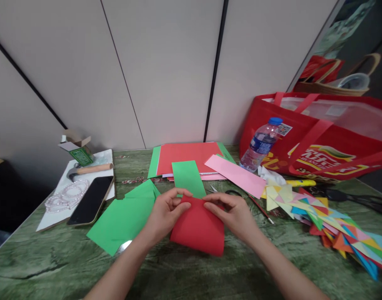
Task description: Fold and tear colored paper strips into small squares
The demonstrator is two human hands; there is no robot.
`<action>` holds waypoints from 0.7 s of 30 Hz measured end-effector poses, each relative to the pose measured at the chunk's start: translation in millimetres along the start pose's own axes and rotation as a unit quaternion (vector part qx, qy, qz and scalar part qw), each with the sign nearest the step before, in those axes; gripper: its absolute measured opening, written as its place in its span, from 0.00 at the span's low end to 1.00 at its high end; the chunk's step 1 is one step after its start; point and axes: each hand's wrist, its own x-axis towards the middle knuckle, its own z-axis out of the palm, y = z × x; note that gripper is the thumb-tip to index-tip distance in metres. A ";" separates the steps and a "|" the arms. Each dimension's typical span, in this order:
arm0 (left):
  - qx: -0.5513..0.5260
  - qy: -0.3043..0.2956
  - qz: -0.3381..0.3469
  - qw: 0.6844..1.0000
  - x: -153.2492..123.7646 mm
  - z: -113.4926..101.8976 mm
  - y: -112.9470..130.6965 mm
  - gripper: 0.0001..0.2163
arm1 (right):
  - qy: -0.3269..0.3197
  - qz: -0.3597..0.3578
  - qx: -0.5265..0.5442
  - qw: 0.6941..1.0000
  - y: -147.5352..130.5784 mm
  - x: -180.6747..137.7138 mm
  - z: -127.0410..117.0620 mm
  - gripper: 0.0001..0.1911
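Note:
A red sheet of paper (199, 231) is held up in front of me, its lower part curving over toward me. My left hand (168, 211) pinches its upper left edge between thumb and fingers. At the upper right edge, my right hand (233, 211) pinches the same sheet. Behind it lies a green paper strip (187, 175), partly covered by the red sheet. Several green paper pieces (125, 223) lie stacked to the left of my left hand. A pink paper strip (236, 175) slants beyond my right hand, near scissors (233, 192) and a pencil (262, 211).
At the left are a phone (92, 200), a hammer (94, 168), a beaded string (67, 196) and a small green box (80, 152). Stacked coloured sheets (187, 152) lie by the wall. On the right stand a water bottle (261, 143) and a red bag (322, 137), with folded paper pieces (341, 227) nearer.

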 end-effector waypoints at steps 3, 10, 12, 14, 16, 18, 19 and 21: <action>0.014 0.003 -0.002 1.000 -0.8 1.9 1.4 0.10 | -0.018 0.006 0.014 1.000 -0.6 -0.4 1.0 0.06; 0.066 0.004 0.001 0.998 -4.8 6.2 2.1 0.08 | -0.035 0.018 0.004 0.999 -0.3 -2.0 3.4 0.07; 0.093 0.009 0.012 0.996 -5.3 6.8 1.6 0.09 | -0.039 0.019 -0.006 0.999 -1.6 -2.5 3.9 0.08; 0.123 0.016 0.027 0.992 -5.3 6.6 1.7 0.09 | -0.043 0.023 -0.005 0.999 -3.4 -3.1 4.2 0.08; 0.134 0.020 0.030 0.990 -4.7 5.6 2.8 0.10 | -0.045 0.031 0.007 0.999 -4.9 -3.5 4.2 0.09; 0.116 0.020 0.019 0.993 -3.8 3.9 4.9 0.12 | -0.031 0.042 0.027 0.998 -5.3 -3.3 3.6 0.09; 0.103 0.019 0.012 0.994 -3.2 3.0 6.1 0.13 | -0.015 0.051 0.039 0.998 -4.9 -3.0 3.2 0.10; 0.080 0.022 0.000 0.997 -2.1 1.8 7.9 0.15 | 0.033 0.074 0.067 0.994 -2.9 -2.1 2.7 0.11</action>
